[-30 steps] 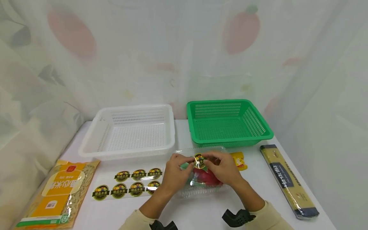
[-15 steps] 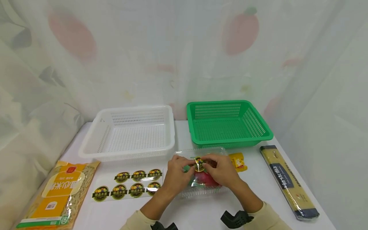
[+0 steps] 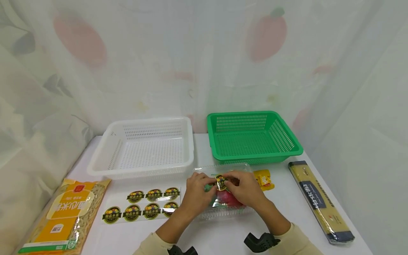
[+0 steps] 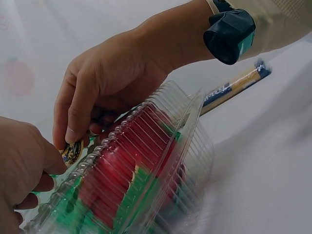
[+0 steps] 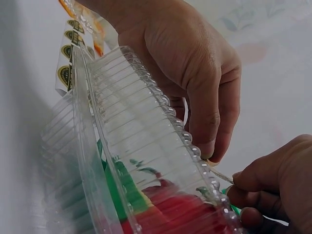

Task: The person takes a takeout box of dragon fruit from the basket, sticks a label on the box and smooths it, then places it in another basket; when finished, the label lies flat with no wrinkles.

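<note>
A round black-and-gold fruit sticker is stretched between both hands over the lid of a clear plastic clamshell box. My left hand pinches its left side between thumb and fingers. On the other side my right hand pinches the right edge. Through the box show red and green contents, whose kind I cannot tell. In the right wrist view the sticker appears edge-on, close above the lid; whether it touches cannot be told. The box stands shut on the table, partly covered by the hands.
A sheet of several stickers lies left of the box, beside a yellow grain bag. Behind stand a white basket and a green basket. A small yellow packet and a spaghetti packet lie right.
Over the second, both hands and the sticker have moved slightly down and nearer the front of the lid. The last half second shows hardly any movement.
</note>
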A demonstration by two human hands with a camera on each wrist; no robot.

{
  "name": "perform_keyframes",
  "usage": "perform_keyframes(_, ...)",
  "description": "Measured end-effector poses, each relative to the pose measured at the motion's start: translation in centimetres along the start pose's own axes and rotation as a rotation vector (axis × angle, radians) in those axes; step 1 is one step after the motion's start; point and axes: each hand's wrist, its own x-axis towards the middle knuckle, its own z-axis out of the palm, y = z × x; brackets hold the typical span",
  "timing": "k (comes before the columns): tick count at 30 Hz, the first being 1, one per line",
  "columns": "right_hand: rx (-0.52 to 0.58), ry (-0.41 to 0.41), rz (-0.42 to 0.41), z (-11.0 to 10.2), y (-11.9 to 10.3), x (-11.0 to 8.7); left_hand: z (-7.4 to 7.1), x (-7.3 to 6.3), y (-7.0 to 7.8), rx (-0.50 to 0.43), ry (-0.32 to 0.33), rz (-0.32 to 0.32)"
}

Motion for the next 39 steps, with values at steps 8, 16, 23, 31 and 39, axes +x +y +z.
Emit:
perform_keyframes(8,-0.042,-0.001,-0.005,0.1,0.1,0.1,0.2,0.0,0.0,0.054,-0.001,-0.013)
perform_keyframes(16,-0.115,0.024,-0.039,0.5,0.2,0.1,0.1,0.0,0.2,0.054,-0.005,-0.03)
perform_keyframes(23,-0.331,0.068,-0.102,1.5,-0.1,-0.1,0.2,-0.1,0.1,0.063,0.001,-0.022)
perform_keyframes(31,-0.528,0.169,-0.176,1.9,0.0,0.0,0.3,-0.1,-0.1,0.074,0.01,-0.011)
perform_keyframes(39,-0.569,0.186,-0.068,1.8,0.2,0.4,0.4,-0.2,-0.1,0.081,0.016,-0.011)
